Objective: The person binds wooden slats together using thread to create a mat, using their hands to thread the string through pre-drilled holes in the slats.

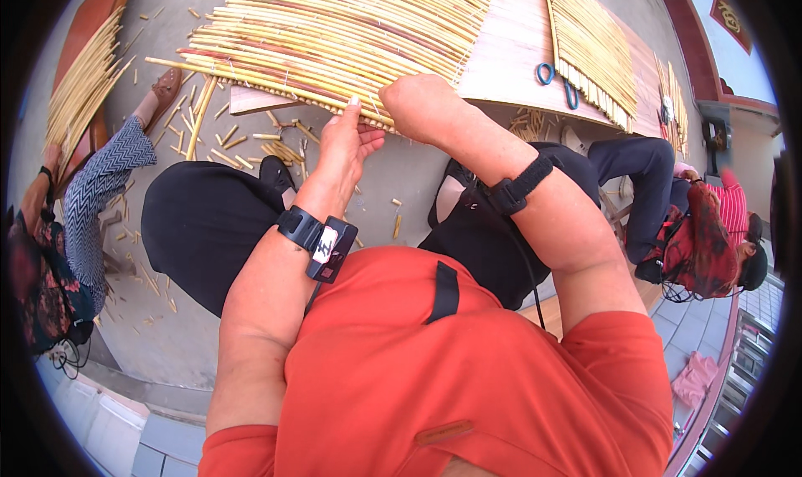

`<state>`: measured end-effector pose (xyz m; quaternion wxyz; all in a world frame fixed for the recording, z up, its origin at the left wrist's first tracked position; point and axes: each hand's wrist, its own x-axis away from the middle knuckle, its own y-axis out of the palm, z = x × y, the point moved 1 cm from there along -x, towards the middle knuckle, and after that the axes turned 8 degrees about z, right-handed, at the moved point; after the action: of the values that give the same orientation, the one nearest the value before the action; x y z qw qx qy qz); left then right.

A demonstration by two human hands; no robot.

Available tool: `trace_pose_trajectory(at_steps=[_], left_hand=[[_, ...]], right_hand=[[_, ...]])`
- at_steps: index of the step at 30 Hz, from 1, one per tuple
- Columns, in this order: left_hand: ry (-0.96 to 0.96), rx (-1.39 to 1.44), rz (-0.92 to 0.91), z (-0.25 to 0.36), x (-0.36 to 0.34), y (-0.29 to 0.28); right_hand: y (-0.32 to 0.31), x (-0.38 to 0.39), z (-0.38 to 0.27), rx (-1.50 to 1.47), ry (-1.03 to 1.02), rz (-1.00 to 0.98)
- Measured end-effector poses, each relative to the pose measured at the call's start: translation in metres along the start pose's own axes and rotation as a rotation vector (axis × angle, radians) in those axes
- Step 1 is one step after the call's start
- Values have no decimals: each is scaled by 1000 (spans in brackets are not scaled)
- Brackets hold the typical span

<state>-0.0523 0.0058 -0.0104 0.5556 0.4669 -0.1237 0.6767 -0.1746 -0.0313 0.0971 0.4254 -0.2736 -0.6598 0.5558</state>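
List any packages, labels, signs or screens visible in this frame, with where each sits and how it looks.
Wall plaque: top right corner, on a pale wall; diamond-shaped, dark red with gold marks.
Wrist-device label: on the black device strapped to the left hand's wrist; small white patch with a dark mark.
No packages or screens can be made out.

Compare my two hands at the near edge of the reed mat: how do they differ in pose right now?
The left hand is open, fingers stretched up, fingertips against the near edge of the reed mat; the right hand is curled into a loose fist on that edge. The left hand sits lower and nearer the body; the right hand lies further up, over the reeds. What the right hand pinches is hidden. Both touch the same edge, and both arms wear black straps.
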Motion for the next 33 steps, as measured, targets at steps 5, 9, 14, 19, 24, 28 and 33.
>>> trace_pose_trajectory(at_steps=[5,9,14,19,24,28,33], left_hand=[[37,19,7,-7,-2,2],[101,46,26,-12,-4,3],[120,78,31,-9,3,9],[120,79,77,-7,6,12],[129,86,75,-8,5,14],[134,56,86,-10,1,12],[169,137,117,-16,-5,14]], right_hand=[[0,-4,0,-29,8,-68],[-1,-2,-10,51,-24,-85],[18,-4,-16,21,-1,-32],[28,-3,-25,47,135,39],[36,-5,-29,82,195,94],[35,-5,-33,134,221,56],[50,-9,-41,142,195,53]])
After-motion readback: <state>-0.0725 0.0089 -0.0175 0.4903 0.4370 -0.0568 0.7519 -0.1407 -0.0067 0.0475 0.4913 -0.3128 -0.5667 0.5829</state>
